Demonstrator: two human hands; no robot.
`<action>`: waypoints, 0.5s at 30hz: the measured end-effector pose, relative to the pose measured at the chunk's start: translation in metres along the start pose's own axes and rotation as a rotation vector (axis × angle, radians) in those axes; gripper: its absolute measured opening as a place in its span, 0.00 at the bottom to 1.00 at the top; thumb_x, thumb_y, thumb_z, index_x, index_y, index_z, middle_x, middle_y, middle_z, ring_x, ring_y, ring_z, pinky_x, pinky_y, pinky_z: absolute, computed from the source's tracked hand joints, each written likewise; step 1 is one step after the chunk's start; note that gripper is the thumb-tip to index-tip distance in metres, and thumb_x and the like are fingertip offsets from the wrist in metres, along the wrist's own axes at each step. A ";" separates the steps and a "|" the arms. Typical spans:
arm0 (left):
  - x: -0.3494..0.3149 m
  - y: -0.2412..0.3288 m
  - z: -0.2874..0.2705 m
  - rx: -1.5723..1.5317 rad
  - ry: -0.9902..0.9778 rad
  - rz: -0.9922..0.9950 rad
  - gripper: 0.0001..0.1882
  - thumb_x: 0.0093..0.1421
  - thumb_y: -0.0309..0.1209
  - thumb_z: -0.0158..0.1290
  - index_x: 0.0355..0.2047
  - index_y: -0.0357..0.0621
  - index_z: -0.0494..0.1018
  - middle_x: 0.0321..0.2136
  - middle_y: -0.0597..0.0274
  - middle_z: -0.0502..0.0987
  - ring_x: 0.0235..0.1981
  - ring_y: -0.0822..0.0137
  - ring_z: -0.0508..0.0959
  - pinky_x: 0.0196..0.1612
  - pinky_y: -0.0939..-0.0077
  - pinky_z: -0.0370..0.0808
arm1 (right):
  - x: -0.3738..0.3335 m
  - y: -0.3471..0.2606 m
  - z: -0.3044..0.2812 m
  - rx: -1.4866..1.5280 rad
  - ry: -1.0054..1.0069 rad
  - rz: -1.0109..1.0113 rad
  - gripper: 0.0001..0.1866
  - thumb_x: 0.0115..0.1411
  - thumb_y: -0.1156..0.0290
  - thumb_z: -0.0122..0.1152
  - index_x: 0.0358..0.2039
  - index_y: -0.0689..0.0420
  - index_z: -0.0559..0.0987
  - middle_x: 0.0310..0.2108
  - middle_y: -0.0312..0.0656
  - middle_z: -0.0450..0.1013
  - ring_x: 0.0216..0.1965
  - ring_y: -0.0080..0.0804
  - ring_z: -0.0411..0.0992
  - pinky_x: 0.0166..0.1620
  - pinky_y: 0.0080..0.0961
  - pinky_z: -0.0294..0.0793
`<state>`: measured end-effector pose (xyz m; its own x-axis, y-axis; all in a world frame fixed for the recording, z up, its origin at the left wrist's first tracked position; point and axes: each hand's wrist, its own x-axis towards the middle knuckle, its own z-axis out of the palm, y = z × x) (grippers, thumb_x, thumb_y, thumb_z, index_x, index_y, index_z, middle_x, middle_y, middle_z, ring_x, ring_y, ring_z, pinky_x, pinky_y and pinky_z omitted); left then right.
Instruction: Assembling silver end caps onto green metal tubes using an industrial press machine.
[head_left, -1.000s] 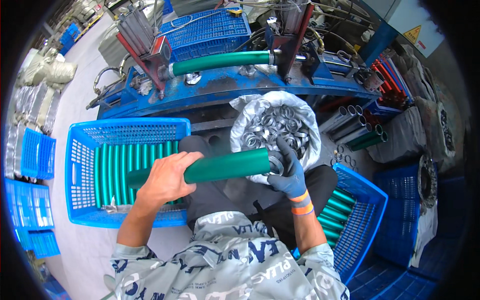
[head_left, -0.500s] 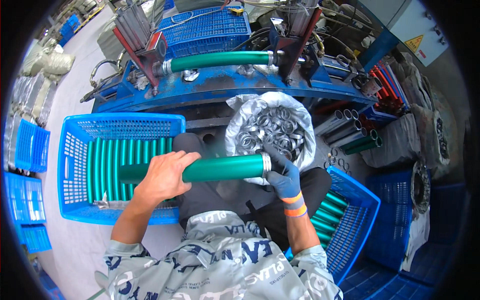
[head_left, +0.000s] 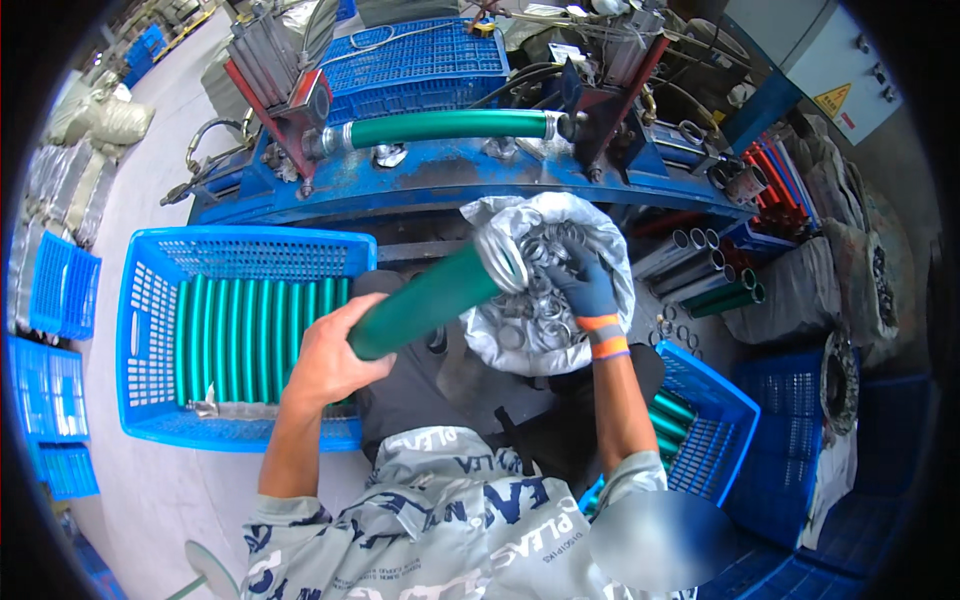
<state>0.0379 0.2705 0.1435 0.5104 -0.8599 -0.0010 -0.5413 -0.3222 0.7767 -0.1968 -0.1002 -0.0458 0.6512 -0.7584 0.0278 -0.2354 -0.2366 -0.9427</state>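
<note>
My bare left hand (head_left: 338, 350) is wrapped round a green metal tube (head_left: 430, 300), which tilts up to the right. A silver ring-shaped fitting (head_left: 500, 258) sits at the tube's far end. My right hand (head_left: 588, 288), in a dark glove with an orange and grey cuff, reaches into a white woven sack (head_left: 480, 335) of loose metal rings (head_left: 545, 315). Its fingers are apart among the rings, their tips partly lost against the dark metal. The raised tube end hangs over the sack's left side.
A blue crate (head_left: 250, 240) of green tubes stands left; another blue crate (head_left: 735, 450) with tubes is right. Ahead, a blue machine bench (head_left: 450, 185) holds a green tube (head_left: 450, 127) between two clamps. Bare and green pipes (head_left: 690, 265) lie right of the sack.
My right hand has left the tube's ringed end and moved up and right into the sack. My left hand has swung the tube from level to tilted, its ringed end higher.
</note>
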 end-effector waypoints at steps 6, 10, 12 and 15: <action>-0.017 -0.012 0.002 -0.549 0.206 -0.081 0.44 0.52 0.28 0.77 0.69 0.37 0.72 0.43 0.59 0.82 0.44 0.63 0.84 0.54 0.63 0.81 | 0.069 0.073 0.058 -0.991 -0.068 -0.415 0.29 0.69 0.61 0.68 0.71 0.37 0.82 0.72 0.56 0.76 0.68 0.61 0.78 0.65 0.56 0.81; -0.018 -0.005 0.016 -0.882 0.370 -0.068 0.47 0.56 0.35 0.75 0.73 0.38 0.65 0.44 0.56 0.81 0.44 0.61 0.83 0.52 0.61 0.82 | 0.110 0.112 0.067 -1.247 -0.181 -0.354 0.17 0.70 0.62 0.61 0.56 0.45 0.90 0.58 0.48 0.85 0.59 0.52 0.83 0.61 0.59 0.79; -0.003 -0.014 0.031 -1.081 0.416 0.048 0.37 0.69 0.44 0.68 0.72 0.41 0.67 0.46 0.54 0.81 0.47 0.60 0.83 0.53 0.61 0.82 | 0.121 0.149 0.035 -1.320 -0.126 -0.307 0.12 0.68 0.65 0.62 0.37 0.50 0.93 0.43 0.42 0.89 0.48 0.46 0.87 0.57 0.55 0.80; -0.001 -0.019 0.037 -1.366 0.577 -0.092 0.29 0.78 0.52 0.59 0.67 0.45 0.72 0.46 0.56 0.81 0.48 0.61 0.83 0.53 0.62 0.82 | 0.112 0.140 0.035 -1.407 -0.185 -0.224 0.12 0.66 0.64 0.64 0.40 0.52 0.92 0.46 0.46 0.89 0.47 0.48 0.88 0.55 0.53 0.81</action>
<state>0.0230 0.2626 0.1055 0.8723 -0.4802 -0.0918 0.3709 0.5276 0.7642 -0.1310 -0.1970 -0.1861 0.8266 -0.5626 -0.0172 -0.5503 -0.8143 0.1847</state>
